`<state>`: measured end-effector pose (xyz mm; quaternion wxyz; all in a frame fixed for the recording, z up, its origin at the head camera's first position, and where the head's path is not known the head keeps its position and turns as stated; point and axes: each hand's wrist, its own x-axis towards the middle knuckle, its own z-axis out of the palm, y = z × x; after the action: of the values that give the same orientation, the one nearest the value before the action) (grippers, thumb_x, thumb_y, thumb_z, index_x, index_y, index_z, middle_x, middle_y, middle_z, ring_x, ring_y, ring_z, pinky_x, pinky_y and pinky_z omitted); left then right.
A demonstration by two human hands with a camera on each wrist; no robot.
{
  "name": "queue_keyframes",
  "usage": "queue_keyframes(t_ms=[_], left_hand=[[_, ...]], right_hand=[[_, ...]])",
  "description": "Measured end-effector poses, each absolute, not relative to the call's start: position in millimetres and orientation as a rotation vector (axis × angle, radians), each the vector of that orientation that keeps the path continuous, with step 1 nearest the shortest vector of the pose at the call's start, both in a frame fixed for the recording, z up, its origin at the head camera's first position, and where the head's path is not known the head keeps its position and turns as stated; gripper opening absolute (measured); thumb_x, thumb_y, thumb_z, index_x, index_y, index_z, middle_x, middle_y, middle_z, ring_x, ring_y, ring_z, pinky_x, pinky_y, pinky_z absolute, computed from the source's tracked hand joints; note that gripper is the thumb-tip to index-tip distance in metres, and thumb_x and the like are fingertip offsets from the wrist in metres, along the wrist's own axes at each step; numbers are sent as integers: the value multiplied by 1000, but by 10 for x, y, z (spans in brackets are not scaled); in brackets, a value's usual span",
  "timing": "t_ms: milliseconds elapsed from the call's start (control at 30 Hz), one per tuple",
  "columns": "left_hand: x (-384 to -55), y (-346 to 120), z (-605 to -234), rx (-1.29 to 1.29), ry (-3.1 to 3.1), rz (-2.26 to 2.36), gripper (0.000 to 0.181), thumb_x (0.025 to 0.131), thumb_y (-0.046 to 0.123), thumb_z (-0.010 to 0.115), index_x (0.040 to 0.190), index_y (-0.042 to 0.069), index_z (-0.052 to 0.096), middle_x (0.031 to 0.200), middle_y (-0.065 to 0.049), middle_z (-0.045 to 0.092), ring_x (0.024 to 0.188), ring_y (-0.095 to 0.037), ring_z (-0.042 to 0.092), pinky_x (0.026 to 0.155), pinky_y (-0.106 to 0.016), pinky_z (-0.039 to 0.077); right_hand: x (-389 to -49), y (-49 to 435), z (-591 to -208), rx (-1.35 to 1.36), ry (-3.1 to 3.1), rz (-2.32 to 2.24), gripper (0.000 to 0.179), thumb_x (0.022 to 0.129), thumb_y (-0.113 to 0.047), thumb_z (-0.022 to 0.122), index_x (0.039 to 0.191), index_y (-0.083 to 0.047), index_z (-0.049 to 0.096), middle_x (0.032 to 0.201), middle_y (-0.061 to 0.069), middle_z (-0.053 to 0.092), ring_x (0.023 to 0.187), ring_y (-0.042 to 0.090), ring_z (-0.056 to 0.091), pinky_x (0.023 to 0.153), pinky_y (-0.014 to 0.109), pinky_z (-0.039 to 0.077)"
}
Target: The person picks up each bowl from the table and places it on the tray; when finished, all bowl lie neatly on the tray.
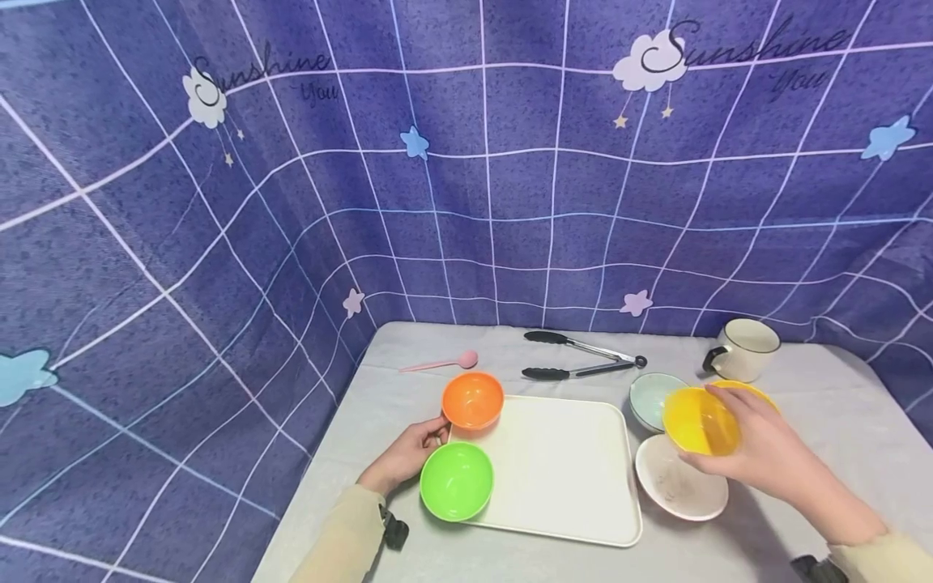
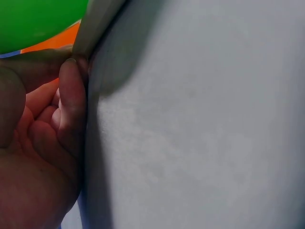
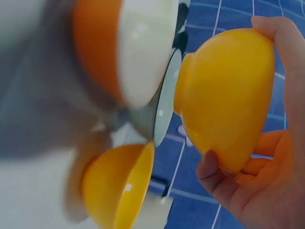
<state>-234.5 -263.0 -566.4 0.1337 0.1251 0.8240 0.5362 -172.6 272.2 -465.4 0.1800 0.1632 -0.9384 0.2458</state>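
My right hand (image 1: 765,441) grips a yellow bowl (image 1: 696,421) by its rim, tilted and raised over the right side of the table. In the right wrist view the thumb and fingers span the mouth of the bowl. A second yellow bowl (image 3: 119,183) stands below. Beside it are a pale mint bowl (image 1: 652,397) and a white-lined bowl (image 1: 681,482) whose outside is orange. With thumb and finger my left hand (image 1: 408,455) pinches the left edge of a white tray (image 1: 557,470). An orange bowl (image 1: 472,401) and a green bowl (image 1: 457,482) sit at that edge.
A pink spoon (image 1: 440,362) lies behind the orange bowl. Black-handled tongs (image 1: 583,368) lie spread at the back. At the back right stands a white mug (image 1: 747,348) with a black handle. A blue gridded curtain (image 1: 510,178) borders the table's back and left.
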Motion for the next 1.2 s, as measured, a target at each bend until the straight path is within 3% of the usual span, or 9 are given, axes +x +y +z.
queue_keyframes(t_ms=[233, 600, 833, 1200], left_hand=[[-2371, -2630, -5676, 354, 2375, 1555, 60, 93, -10, 59, 151, 3, 54, 100, -8, 55, 82, -14, 47, 70, -20, 42], [-2389, -2624, -5648, 350, 2395, 1548, 59, 94, -9, 60, 152, 2, 52, 98, -6, 57, 82, -15, 49, 71, -21, 44], [-2389, -2642, -5638, 374, 2374, 1577, 56, 91, -11, 60, 147, 0, 57, 96, -6, 56, 75, -14, 46, 65, -21, 41], [-2351, -2620, -5615, 359, 2360, 1582, 58, 95, -9, 59, 152, -1, 50, 103, -16, 58, 84, -16, 48, 73, -21, 44]], right_hand=[[-1950, 2325, -4612, 534, -2781, 671, 112, 66, -58, 93, 141, 14, 51, 135, 38, 53, 121, 58, 52, 96, 72, 44], [-2365, 1572, -4835, 718, -2765, 713, 105, 65, -51, 91, 139, 14, 52, 134, 33, 57, 121, 50, 57, 101, 62, 47], [-2542, 1198, -5013, 658, -2888, 807, 114, 66, -53, 91, 146, 13, 47, 143, 34, 52, 133, 51, 48, 107, 63, 42], [-2619, 860, -5130, 624, -2951, 769, 116, 67, -57, 89, 147, 14, 45, 146, 35, 49, 140, 53, 41, 111, 63, 38]])
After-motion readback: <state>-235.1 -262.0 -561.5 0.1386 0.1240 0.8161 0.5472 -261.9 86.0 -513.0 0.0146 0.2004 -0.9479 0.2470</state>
